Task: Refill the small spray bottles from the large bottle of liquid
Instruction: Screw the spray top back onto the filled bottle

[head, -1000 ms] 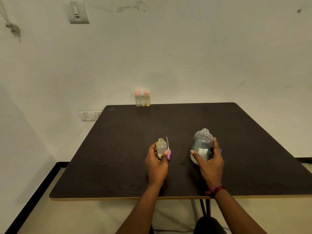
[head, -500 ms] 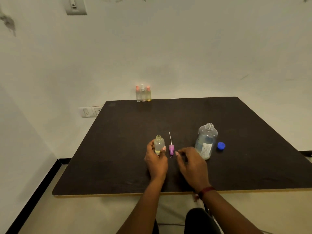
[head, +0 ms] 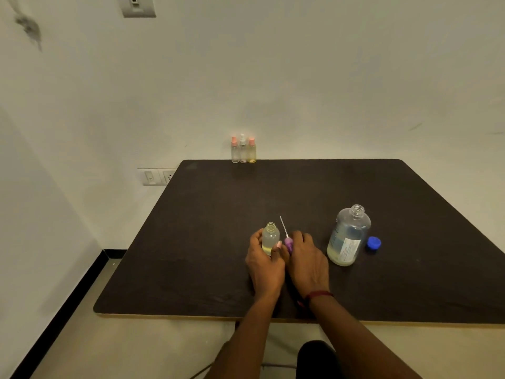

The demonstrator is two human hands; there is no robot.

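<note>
A small clear spray bottle (head: 270, 237) stands uncapped on the dark table (head: 410, 283), partly filled with pale liquid. My left hand (head: 263, 265) is wrapped around its lower body. Just right of it lies the purple spray head (head: 288, 243) with its thin white tube pointing away from me. My right hand (head: 308, 261) rests over the purple head with fingers curled on it. The large clear bottle (head: 348, 236) stands open to the right, a little pale liquid at its bottom. Its blue cap (head: 373, 243) lies beside it on the right.
Three small capped spray bottles (head: 243, 150) stand in a row at the table's far edge against the wall. A wall socket (head: 157, 176) sits left of the table. The table's near edge runs just below my wrists.
My right hand let go of the large bottle and moved left onto the purple spray head. My left hand stayed on the small bottle. The blue cap came into view.
</note>
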